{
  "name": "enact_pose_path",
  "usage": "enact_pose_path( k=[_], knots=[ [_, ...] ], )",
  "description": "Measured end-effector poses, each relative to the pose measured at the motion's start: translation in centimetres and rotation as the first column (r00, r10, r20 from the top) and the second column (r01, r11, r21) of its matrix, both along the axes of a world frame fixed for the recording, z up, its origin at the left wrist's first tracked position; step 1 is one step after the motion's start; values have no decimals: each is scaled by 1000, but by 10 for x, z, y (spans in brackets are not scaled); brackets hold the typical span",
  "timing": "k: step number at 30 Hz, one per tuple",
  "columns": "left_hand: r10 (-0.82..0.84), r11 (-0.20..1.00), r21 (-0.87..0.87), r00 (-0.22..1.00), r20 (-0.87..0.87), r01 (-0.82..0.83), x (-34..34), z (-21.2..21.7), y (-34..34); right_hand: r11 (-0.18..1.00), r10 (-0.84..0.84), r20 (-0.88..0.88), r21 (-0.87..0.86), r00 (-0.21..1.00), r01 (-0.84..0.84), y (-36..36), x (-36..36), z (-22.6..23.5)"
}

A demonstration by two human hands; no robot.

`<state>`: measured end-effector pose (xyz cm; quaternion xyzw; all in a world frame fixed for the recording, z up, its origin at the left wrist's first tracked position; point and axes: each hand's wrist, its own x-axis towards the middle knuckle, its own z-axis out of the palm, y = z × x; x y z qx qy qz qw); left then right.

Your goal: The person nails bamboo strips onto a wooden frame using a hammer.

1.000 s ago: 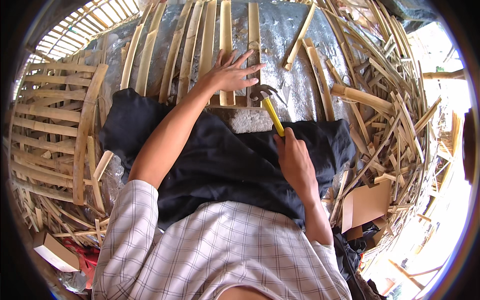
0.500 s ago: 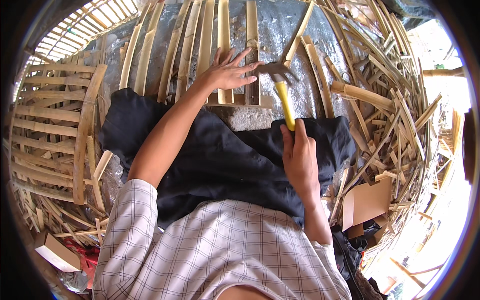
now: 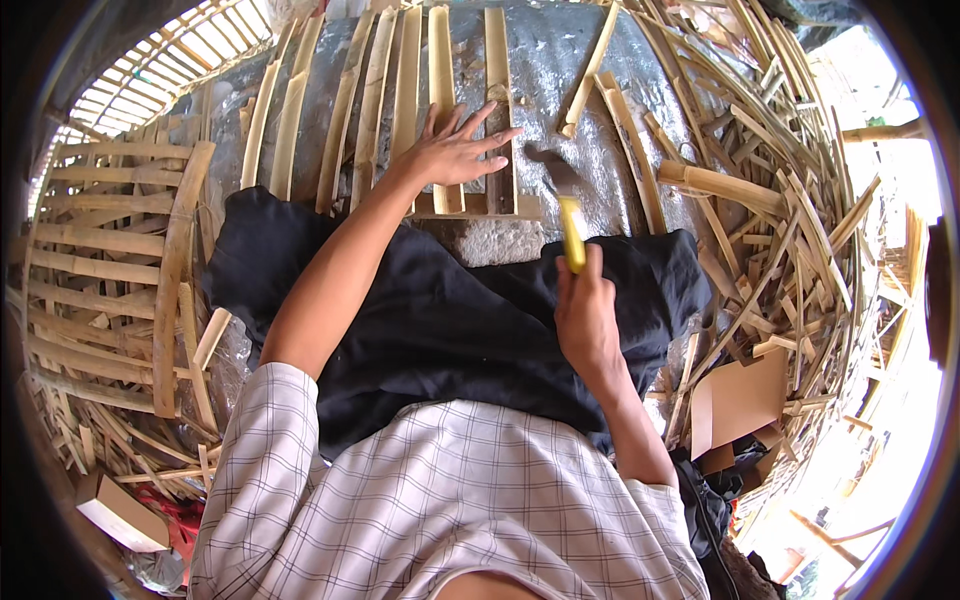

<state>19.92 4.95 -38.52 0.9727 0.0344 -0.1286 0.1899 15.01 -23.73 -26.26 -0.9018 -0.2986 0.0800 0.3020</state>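
My left hand (image 3: 455,153) lies with fingers spread across two upright bamboo strips (image 3: 497,70), and its thumb side faces the hammer. These strips meet a bamboo crosspiece (image 3: 530,206) at their near ends. My right hand (image 3: 587,315) is closed round the yellow handle of a hammer (image 3: 572,237). The dark hammer head is smeared by motion and hangs just right of the strips, apart from my left fingers. Black cloth (image 3: 430,330) covers my lap beneath both forearms.
More bamboo strips (image 3: 297,110) lie in a row on grey sheeting (image 3: 545,60). A slatted bamboo panel (image 3: 178,280) stands at the left. Piled bamboo scraps (image 3: 790,230) fill the right side, near a cardboard piece (image 3: 738,400). A pale stone block (image 3: 500,243) sits under the crosspiece.
The hammer head has come nearer to me and its handle looks shorter. My right hand has shifted slightly left. My left hand stays spread on the strips.
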Motion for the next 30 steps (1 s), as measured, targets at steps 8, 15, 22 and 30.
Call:
enact_pose_path(
  k=[8, 15, 22, 30],
  knots=[
    [34, 998, 53, 995, -90, -29, -2, -4, 6, 991, 113, 94, -83, 989, -105, 6, 8, 24],
    [15, 997, 70, 999, -28, -13, -4, 9, -6, 945, 225, 53, -256, 973, -204, -11, 9, -3],
    [14, 998, 54, 996, -92, -10, 0, 6, -3, 996, 85, 96, -37, 992, -81, 9, 1, 9],
    [30, 999, 48, 993, -110, -25, 0, 6, 4, 984, 171, 116, -77, 978, -163, 4, 13, 15]
  ],
)
